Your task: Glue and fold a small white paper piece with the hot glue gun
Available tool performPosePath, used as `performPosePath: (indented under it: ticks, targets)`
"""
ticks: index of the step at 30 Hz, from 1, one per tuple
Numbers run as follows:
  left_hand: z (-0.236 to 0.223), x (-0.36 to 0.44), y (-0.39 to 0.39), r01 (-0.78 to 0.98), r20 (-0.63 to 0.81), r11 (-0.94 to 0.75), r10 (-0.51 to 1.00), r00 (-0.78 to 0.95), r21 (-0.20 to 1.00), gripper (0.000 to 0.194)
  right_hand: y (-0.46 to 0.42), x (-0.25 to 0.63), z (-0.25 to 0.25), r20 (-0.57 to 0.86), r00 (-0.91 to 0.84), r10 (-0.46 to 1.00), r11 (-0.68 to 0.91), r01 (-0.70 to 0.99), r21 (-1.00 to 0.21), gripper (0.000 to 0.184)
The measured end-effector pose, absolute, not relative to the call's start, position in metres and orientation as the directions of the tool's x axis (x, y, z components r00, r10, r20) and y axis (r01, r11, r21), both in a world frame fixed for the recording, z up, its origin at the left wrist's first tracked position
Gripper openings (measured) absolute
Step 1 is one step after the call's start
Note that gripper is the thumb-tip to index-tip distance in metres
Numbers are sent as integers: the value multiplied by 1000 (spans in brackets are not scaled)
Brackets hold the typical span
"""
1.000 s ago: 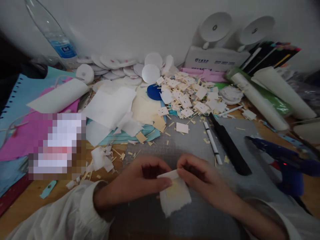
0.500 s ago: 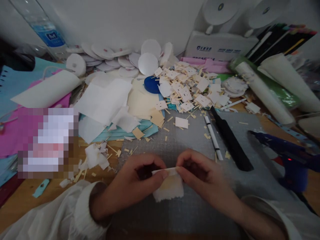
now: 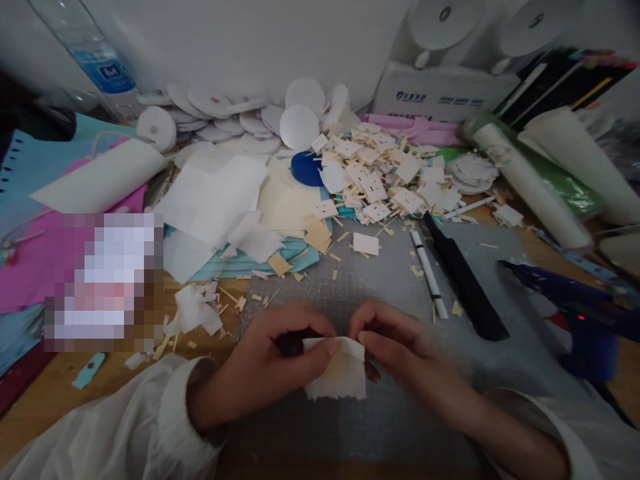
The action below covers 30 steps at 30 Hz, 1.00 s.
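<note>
A small piece of white paper [image 3: 353,381] with a ragged lower edge and a yellowish patch is between my hands, over the grey cutting mat [image 3: 280,433]. My left hand [image 3: 287,353] pinches its upper left part, the thumb lying over its face. At the upper right corner, my right hand [image 3: 405,343] has its thumb and fingertips closed on the edge. A folded strip runs along the paper's top. Whether the curled fingers behind it touch anything else is hidden.
A white pen [image 3: 429,275] and a black-handled tool [image 3: 465,280] lie on the mat. A blue glue gun [image 3: 585,320] with a red light rests at right. Small paper cards with faces [image 3: 373,187] are heaped behind. White paper sheets [image 3: 215,193] and scraps [image 3: 197,308] lie left.
My right thumb and fingers have shifted slightly at the paper's upper right corner, so more of that corner shows. The left hand keeps its pinch. The whole view has shifted a little.
</note>
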<state>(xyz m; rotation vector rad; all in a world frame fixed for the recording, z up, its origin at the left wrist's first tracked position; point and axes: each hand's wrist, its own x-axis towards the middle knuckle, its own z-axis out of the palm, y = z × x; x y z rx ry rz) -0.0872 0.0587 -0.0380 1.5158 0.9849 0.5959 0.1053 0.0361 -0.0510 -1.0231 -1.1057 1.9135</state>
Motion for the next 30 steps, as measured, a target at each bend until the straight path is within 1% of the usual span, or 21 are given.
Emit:
performPosePath:
  ticks: [5,9,13,16,20,23,27,30]
  targets:
    - [-39,-87,58,258,-137,-3,843,520,966,16,35,105,-51,-317,-466,826,-432,-161,-887,19]
    - [-38,-86,59,287,-152,1,850,505,958,18,35,105,-52,-310,-478,822,-441,-190,-877,19]
    - [-38,-86,60,271,-182,42,837,516,962,18,37,104,-53,-321,-460,828,-446,-194,-874,20]
    - [-38,-86,61,235,-221,111,826,518,966,17,38,103,-52,-344,-429,835,-448,-167,-878,21]
    - [-40,-85,62,197,-247,165,816,524,966,17,38,103,-51,-332,-393,858,-405,-119,-906,22]
    - [-39,-85,60,213,-238,146,821,518,966,17,39,102,-50,-304,-382,873,-363,-92,-927,22]
    - [-37,-86,59,236,-221,110,825,519,965,19,38,99,-50,-302,-368,880,-339,-40,-940,23]
    - [-36,-86,60,217,-223,122,811,541,969,20,36,97,-52,-294,-363,884,-321,-16,-947,22]
